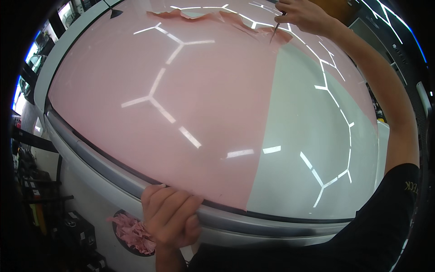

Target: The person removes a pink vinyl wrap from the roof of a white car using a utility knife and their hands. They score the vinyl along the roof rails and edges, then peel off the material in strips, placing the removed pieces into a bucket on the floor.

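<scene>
one right hand (302, 17) pinches a thin tool (276, 29) over pink film (213, 113); left hand (171, 213) grips a grey rail (253, 222).

Pink plastic film (204, 99) is shining smooth and glossy, its upper edge (222, 18) looking crinkled. The pale green car roof (294, 131) is gleaming like polished painted metal. The silver roof rail (263, 229) is showing a satin metallic sheen. Pink film scraps (131, 232) are looking crumpled, and the black cloth sleeve (385, 208) is looking matt.
</scene>
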### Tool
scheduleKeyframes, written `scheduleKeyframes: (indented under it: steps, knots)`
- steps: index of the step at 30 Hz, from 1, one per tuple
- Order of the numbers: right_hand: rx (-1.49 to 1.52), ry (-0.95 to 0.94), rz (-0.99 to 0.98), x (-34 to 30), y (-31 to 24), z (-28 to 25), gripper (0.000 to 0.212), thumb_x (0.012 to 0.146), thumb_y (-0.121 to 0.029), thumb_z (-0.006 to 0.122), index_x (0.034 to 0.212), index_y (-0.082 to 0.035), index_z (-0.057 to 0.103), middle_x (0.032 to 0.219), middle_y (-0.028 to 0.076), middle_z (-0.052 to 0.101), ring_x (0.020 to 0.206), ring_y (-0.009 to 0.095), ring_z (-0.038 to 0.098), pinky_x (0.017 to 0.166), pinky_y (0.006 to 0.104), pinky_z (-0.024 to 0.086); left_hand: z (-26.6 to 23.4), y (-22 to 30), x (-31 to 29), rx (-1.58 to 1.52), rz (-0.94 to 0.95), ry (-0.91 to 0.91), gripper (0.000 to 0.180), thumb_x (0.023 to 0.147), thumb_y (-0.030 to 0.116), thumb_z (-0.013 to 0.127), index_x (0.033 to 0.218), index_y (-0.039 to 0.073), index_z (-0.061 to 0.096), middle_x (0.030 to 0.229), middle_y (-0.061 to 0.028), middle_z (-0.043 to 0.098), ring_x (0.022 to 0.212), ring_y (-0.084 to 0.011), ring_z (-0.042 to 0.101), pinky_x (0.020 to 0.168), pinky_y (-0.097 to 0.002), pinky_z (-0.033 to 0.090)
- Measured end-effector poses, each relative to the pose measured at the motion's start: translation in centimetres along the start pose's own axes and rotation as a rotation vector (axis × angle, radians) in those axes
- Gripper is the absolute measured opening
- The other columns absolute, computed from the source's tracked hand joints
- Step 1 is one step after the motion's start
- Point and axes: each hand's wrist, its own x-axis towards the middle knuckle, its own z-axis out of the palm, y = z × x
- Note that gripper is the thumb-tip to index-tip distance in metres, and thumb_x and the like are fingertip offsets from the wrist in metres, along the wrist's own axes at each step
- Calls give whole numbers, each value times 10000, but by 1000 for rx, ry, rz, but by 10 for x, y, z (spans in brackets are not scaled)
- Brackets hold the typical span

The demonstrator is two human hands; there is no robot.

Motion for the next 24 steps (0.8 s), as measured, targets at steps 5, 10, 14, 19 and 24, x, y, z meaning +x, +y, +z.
scheduleKeyframes:
  steps: [5,10,14,19,24]
  knots:
    - [-84,-100,6,15,-6,-15,160,905,-178,630,1010,-246,730,992,18,611,1087,201,557,975,517,369,1,-2,0,-23,31,25,319,883,248,548,803,2,735,783,-115,672,774,-291,631,846,-465,455]
    - [-350,-376,218,1,10,-24,140,897,-236,641,942,-198,768,1001,25,676,1107,209,564,886,493,411,3,-2,1,-35,67,51,301,876,224,553,805,-8,733,782,-124,667,772,-298,626,840,-459,455]
    - [-316,-369,586,-27,9,-52,188,859,-301,676,881,-148,784,898,40,710,1008,225,611,852,509,432,1,-3,3,-42,83,56,284,873,200,554,800,-15,725,782,-129,664,770,-304,623,836,-454,455]
    - [394,14,1000,-81,-31,-18,214,956,-29,618,1141,-29,725,981,111,676,940,317,644,857,438,513,1,-4,5,-51,117,57,260,860,174,555,796,-20,717,784,-130,659,761,-305,615,834,-451,451]
    - [1020,170,1191,-139,-124,22,319,935,9,572,1198,-52,741,1058,178,690,968,352,642,904,438,503,-1,-7,7,-38,150,44,254,850,162,549,797,-26,711,778,-129,656,759,-306,611,837,-450,447]
